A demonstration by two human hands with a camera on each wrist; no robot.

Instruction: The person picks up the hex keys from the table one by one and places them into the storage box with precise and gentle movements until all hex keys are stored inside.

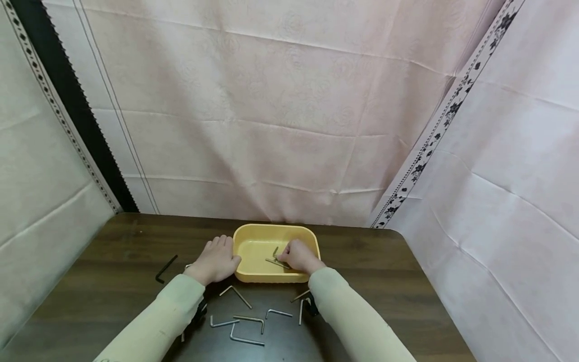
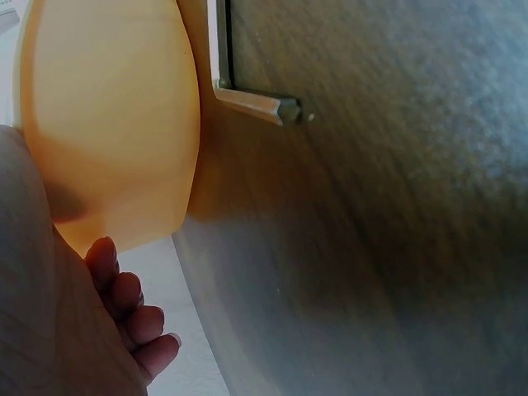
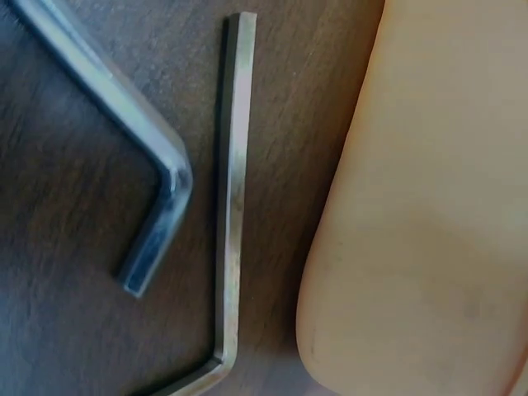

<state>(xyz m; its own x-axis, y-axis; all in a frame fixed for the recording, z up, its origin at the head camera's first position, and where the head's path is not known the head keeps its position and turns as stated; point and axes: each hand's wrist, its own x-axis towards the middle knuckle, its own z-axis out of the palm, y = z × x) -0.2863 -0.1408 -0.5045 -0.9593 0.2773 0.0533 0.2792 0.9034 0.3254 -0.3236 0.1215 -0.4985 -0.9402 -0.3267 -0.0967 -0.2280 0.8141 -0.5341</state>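
A yellow plastic tray (image 1: 253, 277) sits toward the back of the table. My left hand (image 1: 215, 260) holds its left side, thumb over the rim and fingers along the outside. In the left wrist view, the fingers (image 2: 142, 326) bend loosely past the tray's outer wall (image 2: 124, 107). My right hand (image 1: 300, 256) reaches over the near right rim and pinches a brass-coloured hex key (image 1: 275, 251) low inside the tray. Another brass-coloured hex key (image 1: 277, 263) lies by the fingertips; how the two overlap is hard to tell. The right wrist view shows no fingers.
Several L-shaped hex keys lie in front of the tray, among them a brass-coloured one (image 1: 250, 318) and a silver one (image 1: 246, 341). A black hex key (image 1: 166, 268) lies to the left. Light cloth (image 1: 289, 125) hangs behind the table (image 1: 384, 281).
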